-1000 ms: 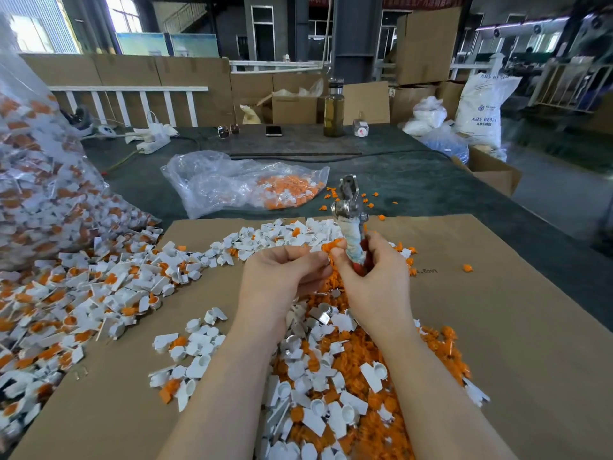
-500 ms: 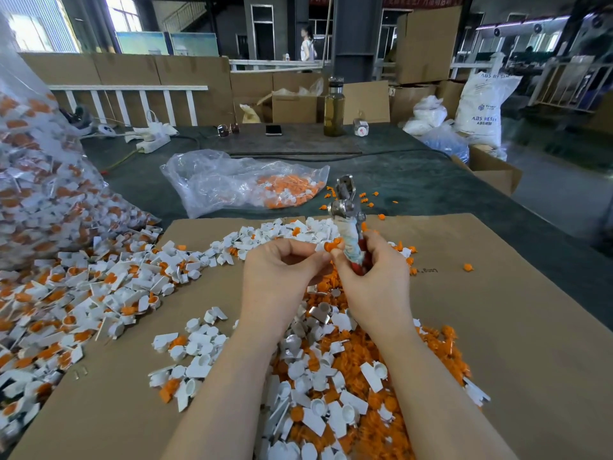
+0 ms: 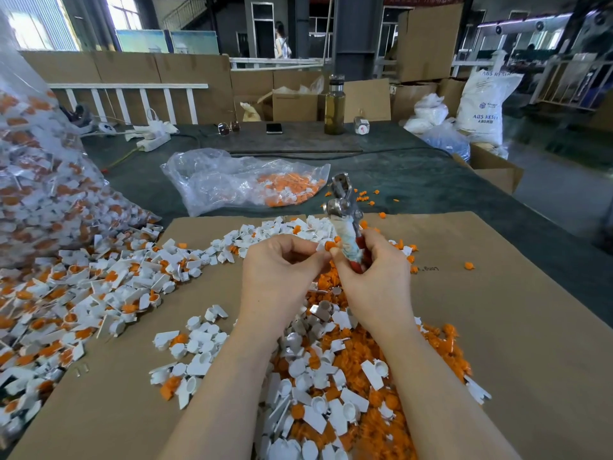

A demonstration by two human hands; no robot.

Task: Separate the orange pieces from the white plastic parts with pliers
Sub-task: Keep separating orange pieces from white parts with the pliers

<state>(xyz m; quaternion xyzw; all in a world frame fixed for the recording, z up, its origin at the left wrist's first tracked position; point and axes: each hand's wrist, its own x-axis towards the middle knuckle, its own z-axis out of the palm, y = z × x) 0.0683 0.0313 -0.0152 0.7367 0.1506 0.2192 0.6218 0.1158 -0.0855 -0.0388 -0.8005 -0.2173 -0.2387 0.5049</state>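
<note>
Right-hand grip point(image 3: 374, 277) on pliers point(image 3: 345, 220), cardboard-topped bench point(image 3: 497, 327)

Green table point(image 3: 414, 180): cardboard sheet point(image 3: 514, 327), plastic bag point(image 3: 232, 180), bottle point(image 3: 334, 107), phone point(image 3: 274, 128).

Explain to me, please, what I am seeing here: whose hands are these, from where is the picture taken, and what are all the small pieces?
There is no machine here. A camera worn on a person's head looks forward and down at that person's two bare hands. The right hand grips pliers by their wrapped handle, nose pointing up and away. The left hand pinches a small white part with an orange piece beside the handle. On the brown cardboard sheet lie heaps of white plastic parts, many with orange inserts, and loose orange pieces. Behind lies a clear bag holding more orange pieces.
</note>
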